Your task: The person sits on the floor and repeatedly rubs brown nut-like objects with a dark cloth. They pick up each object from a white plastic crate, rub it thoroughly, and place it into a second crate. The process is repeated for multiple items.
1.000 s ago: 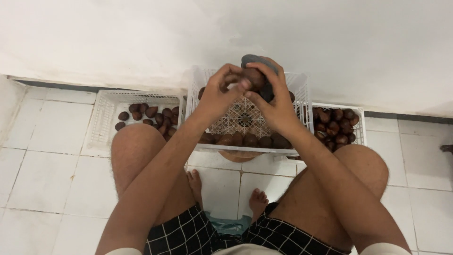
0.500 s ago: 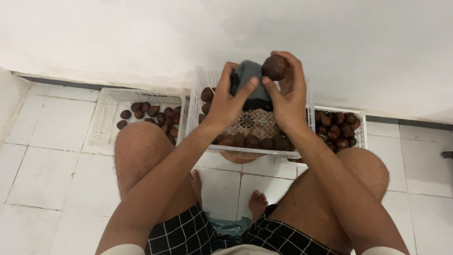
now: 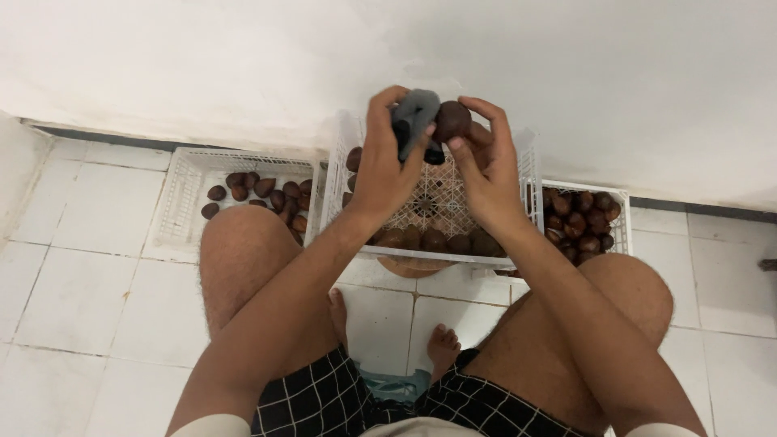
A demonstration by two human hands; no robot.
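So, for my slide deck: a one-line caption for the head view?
Left hand grips grey cloth against a round brown fruit held by right hand above a white plastic crate.

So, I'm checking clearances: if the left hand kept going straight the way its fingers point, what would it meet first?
Probably the white wall beyond the left hand, which grips a grey brush; depth is unclear.

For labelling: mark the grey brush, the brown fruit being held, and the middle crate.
grey brush point(image 3: 414, 113), head view, on its grey body.
brown fruit point(image 3: 452, 120), head view, on its rounded top.
middle crate point(image 3: 528, 174), head view, on its right wall.
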